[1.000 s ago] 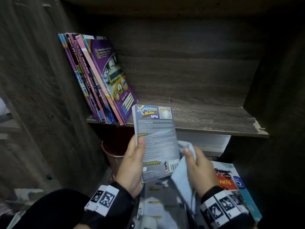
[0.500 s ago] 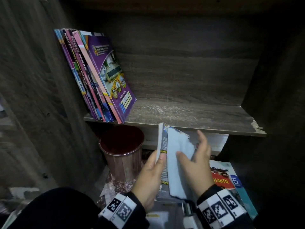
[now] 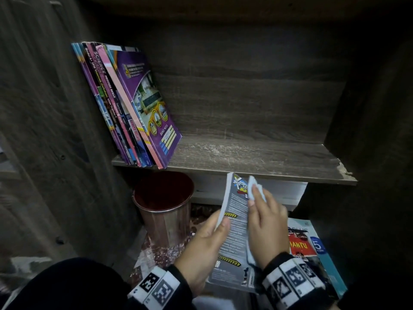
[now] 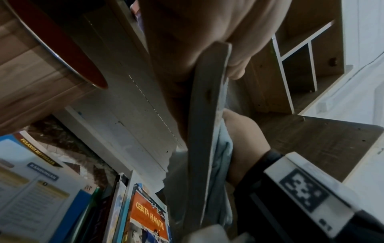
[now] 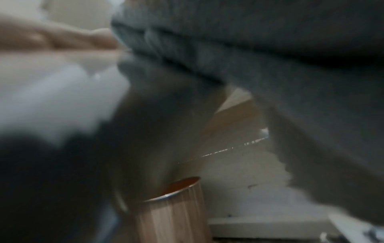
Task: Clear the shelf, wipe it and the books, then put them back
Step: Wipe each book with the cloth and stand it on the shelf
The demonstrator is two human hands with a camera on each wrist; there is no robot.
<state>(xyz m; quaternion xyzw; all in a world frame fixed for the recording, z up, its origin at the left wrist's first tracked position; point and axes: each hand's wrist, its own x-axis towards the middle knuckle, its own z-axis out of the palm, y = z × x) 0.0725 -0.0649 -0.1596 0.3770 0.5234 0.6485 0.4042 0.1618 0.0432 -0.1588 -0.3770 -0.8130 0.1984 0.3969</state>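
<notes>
My left hand (image 3: 207, 238) grips a grey paperback book (image 3: 234, 233) below the shelf's front edge, thumb on its cover, fingers behind. My right hand (image 3: 267, 222) lies flat on that cover and presses a light blue cloth (image 3: 257, 189) against it. In the left wrist view the book (image 4: 203, 131) shows edge-on, with the cloth (image 4: 223, 164) between it and my right hand (image 4: 246, 139). The wooden shelf (image 3: 257, 162) is bare and dusty on its right part. Several books (image 3: 134, 104) lean against its left wall. The right wrist view is blurred, mostly cloth (image 5: 270, 65).
A copper-coloured bin (image 3: 163, 206) stands on the floor under the shelf's left part. More books (image 3: 312, 242) lie in a pile on the floor at the right, among them an orange one (image 4: 147, 213). Dark wooden side walls close the shelf in on both sides.
The grey book has come down from in front of the shelf and turned edge-on towards me. My right hand has slid the cloth up the cover towards the book's top.
</notes>
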